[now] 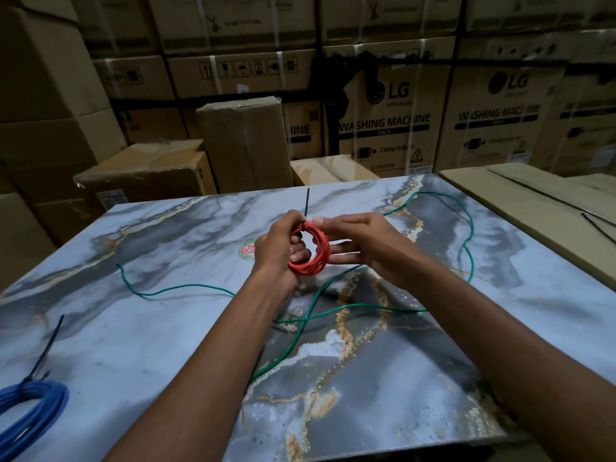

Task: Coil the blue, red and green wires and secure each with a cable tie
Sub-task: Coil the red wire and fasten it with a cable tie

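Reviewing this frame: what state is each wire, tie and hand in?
Blue wire: coiled, tied, lying on table.
Red wire: coiled, held above table.
Black cable tie: around red coil, tail sticking up.
Green wire: uncoiled, sprawled on table.
Left hand: grips red coil.
Right hand: pinches coil top.

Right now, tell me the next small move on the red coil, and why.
Probably pull the black cable tie's tail tighter. It sticks up from the top of the red wire coil, which the left hand grips while the right hand steadies it. The loose green wire on the marble-patterned table waits.
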Demonstrator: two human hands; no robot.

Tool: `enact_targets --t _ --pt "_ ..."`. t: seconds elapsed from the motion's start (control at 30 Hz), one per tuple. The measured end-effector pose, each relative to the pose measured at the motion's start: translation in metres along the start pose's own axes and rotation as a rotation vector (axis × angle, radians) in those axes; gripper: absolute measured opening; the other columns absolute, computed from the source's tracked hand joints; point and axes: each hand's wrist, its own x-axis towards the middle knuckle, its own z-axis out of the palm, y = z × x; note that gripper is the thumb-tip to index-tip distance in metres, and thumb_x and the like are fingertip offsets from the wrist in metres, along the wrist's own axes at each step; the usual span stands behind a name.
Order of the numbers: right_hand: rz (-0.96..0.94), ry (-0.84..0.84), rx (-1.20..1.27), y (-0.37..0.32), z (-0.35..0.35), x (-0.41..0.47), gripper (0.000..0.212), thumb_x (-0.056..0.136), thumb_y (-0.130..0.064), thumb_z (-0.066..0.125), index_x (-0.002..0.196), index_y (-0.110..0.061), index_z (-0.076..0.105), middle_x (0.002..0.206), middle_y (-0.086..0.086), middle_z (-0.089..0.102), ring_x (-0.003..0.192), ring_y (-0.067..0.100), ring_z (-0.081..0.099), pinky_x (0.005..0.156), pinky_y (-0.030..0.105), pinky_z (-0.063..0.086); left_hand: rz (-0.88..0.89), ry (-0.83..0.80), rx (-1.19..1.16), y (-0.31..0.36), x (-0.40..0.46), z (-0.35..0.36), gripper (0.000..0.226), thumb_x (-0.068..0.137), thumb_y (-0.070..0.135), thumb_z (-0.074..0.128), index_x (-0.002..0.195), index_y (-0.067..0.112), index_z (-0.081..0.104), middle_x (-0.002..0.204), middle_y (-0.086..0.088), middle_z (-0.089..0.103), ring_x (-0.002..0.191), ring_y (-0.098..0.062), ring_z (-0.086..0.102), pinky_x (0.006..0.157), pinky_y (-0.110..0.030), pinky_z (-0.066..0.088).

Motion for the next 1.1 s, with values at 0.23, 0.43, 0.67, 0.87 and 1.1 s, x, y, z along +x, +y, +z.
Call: enact_targets --t 0.23,0.43,0.67,0.87,1.1 --pt "-0.011 0.019 0.033 0.004 0.018 -0.002 0.041 0.082 0.001 0.080 0.121 -0.007 0.070 0.101 0.019 0.078 0.092 0.032 0.077 0.080 0.033 0.063 0.030 0.099 -0.023 0.006 -0.007 -0.005 0.025 0.090 0.022 0.073 0.074 0.011 0.057 0.058 0.000 0.044 0.036 -0.007 0.036 0.038 -0.017 0.035" --pt "-0.091 0.105 0.090 -0.004 0.020 -0.012 0.035 0.081 0.005 0.079 0.114 -0.005 0.074 0.098 0.020 0.078 0.092 0.034 0.077 0.082 0.033 0.063 0.035 0.015 0.244 0.017 -0.026 -0.003 0.034 0.102 0.039 0.051 0.108 0.009 0.067 0.089 -0.013 0.068 0.077 -0.025 0.066 0.074 -0.038 0.059" --pt "-0.107 0.107 0.173 -0.018 0.023 -0.013 0.031 0.083 0.007 0.076 0.114 0.003 0.072 0.097 0.022 0.077 0.091 0.032 0.077 0.079 0.032 0.062 0.134 0.030 0.524 0.034 -0.066 -0.043 0.042 0.104 0.044 0.040 0.099 0.016 0.071 0.088 -0.008 0.070 0.074 -0.024 0.065 0.070 -0.035 0.052" --pt "-0.097 0.029 0.274 -0.024 0.054 -0.026 0.026 0.084 0.008 0.073 0.109 0.003 0.071 0.094 0.019 0.077 0.086 0.028 0.077 0.077 0.029 0.061 0.333 0.134 1.065 0.028 -0.102 -0.098 0.025 0.082 0.045 0.063 0.084 0.023 0.074 0.078 0.004 0.074 0.077 -0.018 0.069 0.077 -0.036 0.057" --pt "-0.092 -0.153 0.237 -0.035 0.124 -0.036 0.026 0.084 0.006 0.075 0.109 0.003 0.071 0.093 0.018 0.077 0.085 0.027 0.077 0.082 0.034 0.063 0.452 0.101 1.244 0.016 -0.133 -0.113 0.016 0.085 0.030 0.067 0.094 0.020 0.076 0.091 0.003 0.076 0.088 -0.012 0.067 0.080 -0.026 0.051"
